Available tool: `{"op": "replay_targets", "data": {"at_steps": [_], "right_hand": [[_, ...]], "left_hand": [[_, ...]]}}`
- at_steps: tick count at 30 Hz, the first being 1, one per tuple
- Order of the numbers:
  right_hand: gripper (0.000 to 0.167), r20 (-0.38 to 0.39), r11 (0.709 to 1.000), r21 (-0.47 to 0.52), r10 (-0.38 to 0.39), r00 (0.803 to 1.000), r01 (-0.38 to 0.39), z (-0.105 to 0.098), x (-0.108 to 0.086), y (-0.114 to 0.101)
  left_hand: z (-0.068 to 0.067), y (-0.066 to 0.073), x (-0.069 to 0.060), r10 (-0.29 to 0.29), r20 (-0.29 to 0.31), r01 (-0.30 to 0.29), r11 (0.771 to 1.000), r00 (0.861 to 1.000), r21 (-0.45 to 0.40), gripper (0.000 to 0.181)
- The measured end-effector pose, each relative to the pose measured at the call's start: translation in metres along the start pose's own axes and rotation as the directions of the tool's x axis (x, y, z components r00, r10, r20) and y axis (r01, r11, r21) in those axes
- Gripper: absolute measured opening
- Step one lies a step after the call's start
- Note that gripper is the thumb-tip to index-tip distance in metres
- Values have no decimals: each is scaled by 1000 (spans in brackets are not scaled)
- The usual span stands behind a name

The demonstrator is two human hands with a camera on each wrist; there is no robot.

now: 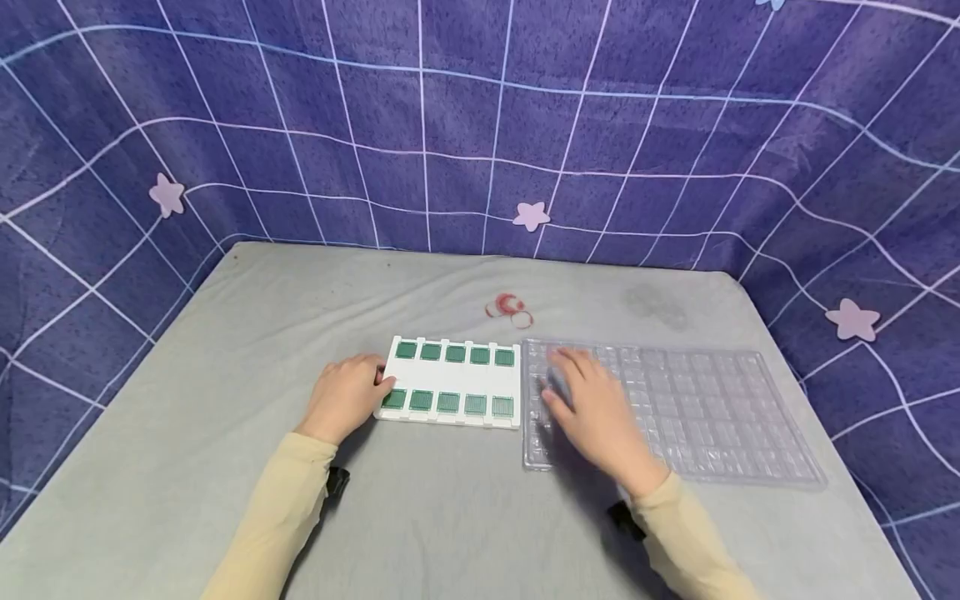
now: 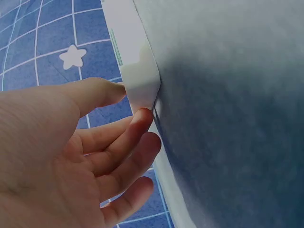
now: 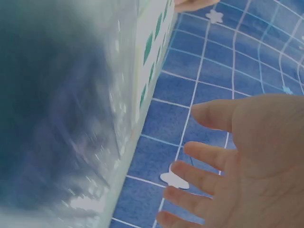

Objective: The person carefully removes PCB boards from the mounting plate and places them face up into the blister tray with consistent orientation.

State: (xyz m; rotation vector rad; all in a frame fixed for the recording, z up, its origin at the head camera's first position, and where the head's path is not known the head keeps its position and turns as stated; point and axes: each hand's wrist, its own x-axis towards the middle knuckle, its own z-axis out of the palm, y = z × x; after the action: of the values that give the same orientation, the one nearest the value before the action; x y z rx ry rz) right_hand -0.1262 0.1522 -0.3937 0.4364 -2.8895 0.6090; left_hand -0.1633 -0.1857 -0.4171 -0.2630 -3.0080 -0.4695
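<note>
A white tray (image 1: 457, 377) lies flat on the grey cloth, with two rows of square green circuit pieces (image 1: 448, 403) along its long sides. At its left end my left hand (image 1: 345, 396) grips the edge; the left wrist view has the thumb on the tray's upper side and a fingertip (image 2: 142, 118) against its end. Butted close to the tray's right end is a clear plastic blister tray (image 1: 720, 408) with many small pockets. My right hand (image 1: 600, 417) hovers over its left part, fingers spread and holding nothing in the right wrist view.
The grey cloth (image 1: 442, 517) covers the table. Behind the trays, red ring-shaped marks (image 1: 510, 306) show on it. A blue gridded curtain (image 1: 465, 125) with stars surrounds the back and both sides. Each wrist carries a black strap device (image 1: 626, 521).
</note>
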Motion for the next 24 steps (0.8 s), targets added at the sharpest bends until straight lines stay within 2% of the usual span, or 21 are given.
{"op": "replay_targets", "data": {"at_steps": [4, 10, 13, 17, 24], "right_hand": [[42, -20, 997, -35, -69, 997, 68, -8, 25, 5], [22, 17, 979, -107, -171, 985, 172, 0, 56, 7], [21, 56, 975, -91, -197, 979, 202, 6, 69, 7], [26, 109, 977, -66, -196, 975, 203, 14, 84, 6], [34, 192, 979, -73, -175, 966, 192, 24, 96, 1]], "left_hand": [[-1, 0, 1, 0, -14, 0, 1000, 1000, 2, 20], [-1, 1, 2, 2, -1, -2, 1000, 1000, 21, 22], [-2, 2, 3, -1, 7, 1, 1000, 1000, 27, 24], [-2, 1, 3, -12, 7, 11, 1000, 1000, 26, 25], [-4, 2, 2, -9, 9, 9, 1000, 1000, 25, 25]]}}
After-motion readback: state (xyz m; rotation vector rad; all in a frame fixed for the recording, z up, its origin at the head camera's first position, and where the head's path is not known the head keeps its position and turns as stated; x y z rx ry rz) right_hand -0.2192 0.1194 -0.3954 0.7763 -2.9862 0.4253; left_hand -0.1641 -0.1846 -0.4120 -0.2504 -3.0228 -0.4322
